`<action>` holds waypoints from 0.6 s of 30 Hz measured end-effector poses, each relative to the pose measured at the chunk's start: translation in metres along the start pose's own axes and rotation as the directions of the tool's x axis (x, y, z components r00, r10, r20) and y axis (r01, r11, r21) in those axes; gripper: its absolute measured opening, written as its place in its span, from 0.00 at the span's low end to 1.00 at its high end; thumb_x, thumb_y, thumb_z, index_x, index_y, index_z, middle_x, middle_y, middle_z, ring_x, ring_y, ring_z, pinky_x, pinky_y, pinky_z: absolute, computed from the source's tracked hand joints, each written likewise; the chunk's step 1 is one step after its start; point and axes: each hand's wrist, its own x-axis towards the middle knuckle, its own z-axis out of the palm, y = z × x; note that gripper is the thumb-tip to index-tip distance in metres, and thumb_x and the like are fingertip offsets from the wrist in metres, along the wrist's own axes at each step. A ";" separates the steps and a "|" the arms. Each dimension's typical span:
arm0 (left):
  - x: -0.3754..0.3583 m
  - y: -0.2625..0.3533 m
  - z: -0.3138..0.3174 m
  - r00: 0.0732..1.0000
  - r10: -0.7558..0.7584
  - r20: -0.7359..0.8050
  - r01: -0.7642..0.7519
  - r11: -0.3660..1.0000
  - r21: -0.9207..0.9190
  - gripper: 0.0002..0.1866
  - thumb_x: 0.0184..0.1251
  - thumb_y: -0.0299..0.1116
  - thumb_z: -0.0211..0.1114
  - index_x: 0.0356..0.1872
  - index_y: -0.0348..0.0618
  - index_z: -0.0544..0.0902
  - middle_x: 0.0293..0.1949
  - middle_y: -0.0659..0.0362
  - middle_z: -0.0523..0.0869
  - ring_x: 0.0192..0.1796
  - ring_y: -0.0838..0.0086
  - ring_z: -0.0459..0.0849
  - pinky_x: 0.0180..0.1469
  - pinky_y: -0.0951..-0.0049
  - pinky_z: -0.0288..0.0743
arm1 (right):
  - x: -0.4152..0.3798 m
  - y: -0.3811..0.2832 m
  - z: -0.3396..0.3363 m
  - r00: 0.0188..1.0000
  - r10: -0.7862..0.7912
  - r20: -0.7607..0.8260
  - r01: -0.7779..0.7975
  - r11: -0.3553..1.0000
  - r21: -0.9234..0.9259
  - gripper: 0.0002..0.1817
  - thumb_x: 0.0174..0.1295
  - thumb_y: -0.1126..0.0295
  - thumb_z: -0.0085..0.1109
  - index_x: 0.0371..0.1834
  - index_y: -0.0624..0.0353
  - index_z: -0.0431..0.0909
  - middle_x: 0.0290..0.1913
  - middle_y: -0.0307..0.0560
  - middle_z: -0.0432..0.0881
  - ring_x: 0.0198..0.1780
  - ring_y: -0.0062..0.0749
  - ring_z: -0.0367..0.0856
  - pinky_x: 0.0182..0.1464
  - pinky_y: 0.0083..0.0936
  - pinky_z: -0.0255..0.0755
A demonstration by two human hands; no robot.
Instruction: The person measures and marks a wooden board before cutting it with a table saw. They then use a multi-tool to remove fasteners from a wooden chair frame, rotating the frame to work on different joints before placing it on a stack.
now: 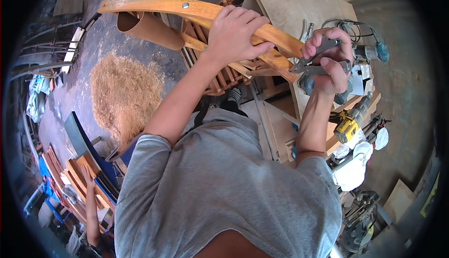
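A curved, varnished wooden piece (154, 3) with a round metal bolt head (185, 5) runs across the top of the view. My left hand (237, 32) is wrapped over its middle, fingers on the far side and thumb along the near edge. My right hand (334, 64) grips dark grey pliers (320, 58) by their handles. The pliers' jaws sit at the right end of the wood, by a second wooden bar (276, 64) just below. Whether the jaws pinch anything is too small to tell.
A rolled brown sheet (152, 30) lies under the wood. Sawdust (124, 94) is heaped on the floor at left. A yellow drill (348, 125) and a corded tool (381, 51) are at right. Another person's hand (87, 175) touches stacked boards (77, 183) at lower left.
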 end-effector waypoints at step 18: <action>0.002 0.001 0.002 1.000 -0.010 0.029 0.009 1.000 0.026 0.26 0.47 0.57 0.74 0.45 0.53 0.87 0.42 0.65 0.87 0.48 0.69 0.83 0.57 0.65 0.71 | 0.019 0.010 -0.027 0.961 0.067 0.269 -0.123 0.973 0.195 0.31 0.44 0.73 0.53 0.56 0.70 0.67 0.39 0.58 0.71 0.35 0.34 0.70 0.35 0.29 0.70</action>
